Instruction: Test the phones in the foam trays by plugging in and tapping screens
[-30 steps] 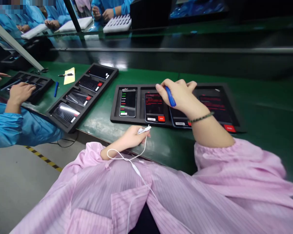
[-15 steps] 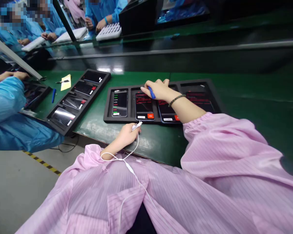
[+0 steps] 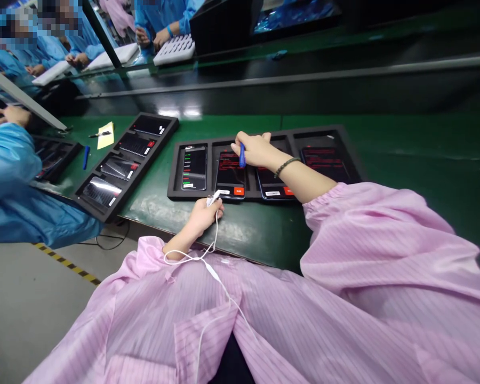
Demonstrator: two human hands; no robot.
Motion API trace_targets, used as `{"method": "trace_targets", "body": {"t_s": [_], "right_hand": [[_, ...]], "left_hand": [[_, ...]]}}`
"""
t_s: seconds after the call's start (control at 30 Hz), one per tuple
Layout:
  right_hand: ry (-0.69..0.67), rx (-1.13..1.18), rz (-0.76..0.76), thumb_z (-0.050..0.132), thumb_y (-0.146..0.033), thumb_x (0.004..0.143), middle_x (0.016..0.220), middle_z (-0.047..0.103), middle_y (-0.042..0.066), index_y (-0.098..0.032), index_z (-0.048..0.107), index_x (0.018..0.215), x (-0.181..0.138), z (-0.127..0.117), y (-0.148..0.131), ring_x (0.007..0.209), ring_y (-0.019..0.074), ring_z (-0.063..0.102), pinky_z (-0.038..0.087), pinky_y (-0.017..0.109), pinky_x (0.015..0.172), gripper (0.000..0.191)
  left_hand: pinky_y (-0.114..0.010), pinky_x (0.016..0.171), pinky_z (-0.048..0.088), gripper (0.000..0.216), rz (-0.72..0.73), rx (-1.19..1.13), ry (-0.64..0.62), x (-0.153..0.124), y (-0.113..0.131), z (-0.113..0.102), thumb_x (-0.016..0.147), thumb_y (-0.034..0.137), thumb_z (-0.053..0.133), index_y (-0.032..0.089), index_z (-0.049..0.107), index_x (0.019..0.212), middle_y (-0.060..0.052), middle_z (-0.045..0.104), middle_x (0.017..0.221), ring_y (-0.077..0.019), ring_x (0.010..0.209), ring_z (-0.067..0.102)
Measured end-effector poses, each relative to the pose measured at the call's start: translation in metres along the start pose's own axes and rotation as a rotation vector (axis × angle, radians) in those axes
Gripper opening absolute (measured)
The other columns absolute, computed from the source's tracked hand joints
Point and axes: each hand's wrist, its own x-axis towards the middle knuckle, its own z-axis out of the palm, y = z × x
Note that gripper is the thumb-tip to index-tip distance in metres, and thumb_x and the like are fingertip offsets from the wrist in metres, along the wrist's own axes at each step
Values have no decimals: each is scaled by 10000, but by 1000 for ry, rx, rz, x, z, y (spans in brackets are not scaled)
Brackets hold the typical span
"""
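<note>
My left hand point(image 3: 203, 214), fingers closed, grips a white cable's plug point(image 3: 213, 199) just in front of the black foam tray point(image 3: 171, 181). The white cable point(image 3: 212, 271) loops down over my lap. In my right hand point(image 3: 256, 146) a blue pen-like tool point(image 3: 242, 156) points down over the upper part of a phone point(image 3: 231, 178) with red text and a red-orange button. That phone's lower end lies over the tray's front rim. To its left sits a phone point(image 3: 194, 168) with green, white and red lines. Another phone point(image 3: 270, 184) is partly hidden under my right forearm.
A phone point(image 3: 326, 164) with red text lies at the tray's right end. At left is a second tray point(image 3: 122, 205) of several phones, with a blue pen point(image 3: 86, 157) and yellow paper point(image 3: 106, 136) beyond. A co-worker's blue sleeve point(image 3: 10, 154) is at far left.
My left hand has moved slightly left with the plug, nearer the phone's lower edge. The phone under my right hand has slid toward me onto the rim. The blue tool has tilted more upright.
</note>
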Motion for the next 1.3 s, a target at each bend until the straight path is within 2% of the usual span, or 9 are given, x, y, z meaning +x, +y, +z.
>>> {"method": "trace_targets", "body": {"t_s": [0.23,0.4,0.57,0.7,0.8,0.9,1.03,1.13,1.3], "right_hand": [[-32,-7,27,389,-433,955,708,568,52,-198,535,998,-4,-1,9,825,300,574,289,553,991,281],[-84,-88,55,383,-451,959,770,599,81,-188,548,1019,-6,-7,15,896,326,591,278,572,1002,316],[-68,-108,82,353,-477,964,840,626,116,-189,564,990,-9,-11,9,988,357,573,270,622,997,357],[-32,-84,64,379,-472,946,820,619,115,-190,547,967,-12,-10,5,956,348,574,286,610,986,329],[-39,-63,60,391,-447,933,802,617,104,-195,535,961,-14,-10,5,901,329,584,297,577,977,292],[-37,-60,54,380,-431,933,775,615,90,-204,528,945,-16,-11,4,870,313,587,298,555,972,271],[-45,-64,48,349,-413,955,771,625,85,-209,523,925,-19,-12,0,868,303,594,301,531,968,270],[-65,-72,57,361,-432,966,797,642,104,-204,540,907,-19,-18,-5,905,317,596,307,538,966,296],[-10,16,-22,339,-481,1001,1022,691,160,-205,616,981,-62,-45,-31,1103,342,543,307,591,997,392]], "left_hand": [[-200,407,133,363,-64,-24,33,-1,5,-3,1012,136,409,177,461,655,96,363,427,-32,333,208],[-213,451,221,337,-36,46,7,10,3,-17,986,147,507,156,547,651,64,443,444,-57,365,290],[-268,677,415,208,274,681,172,-2,-4,-23,940,277,634,156,696,782,-56,685,682,-193,692,641],[-315,785,450,198,294,1003,222,-9,-4,-16,913,149,545,183,740,925,-125,755,916,-274,908,704],[-311,794,439,203,239,746,206,-4,-3,-13,848,67,541,169,715,829,-111,729,845,-260,893,681],[-270,690,417,235,165,434,138,6,-2,-14,869,88,537,162,628,665,-40,623,638,-176,676,606],[-225,499,306,331,76,267,23,14,4,-18,933,164,504,158,553,606,31,480,505,-77,420,375],[-222,428,204,296,23,185,-39,15,6,-20,929,178,525,142,591,642,30,505,499,-54,355,263],[-202,549,399,185,94,138,-3,11,0,-34,852,112,585,125,700,709,-39,692,642,-101,507,524]]}}
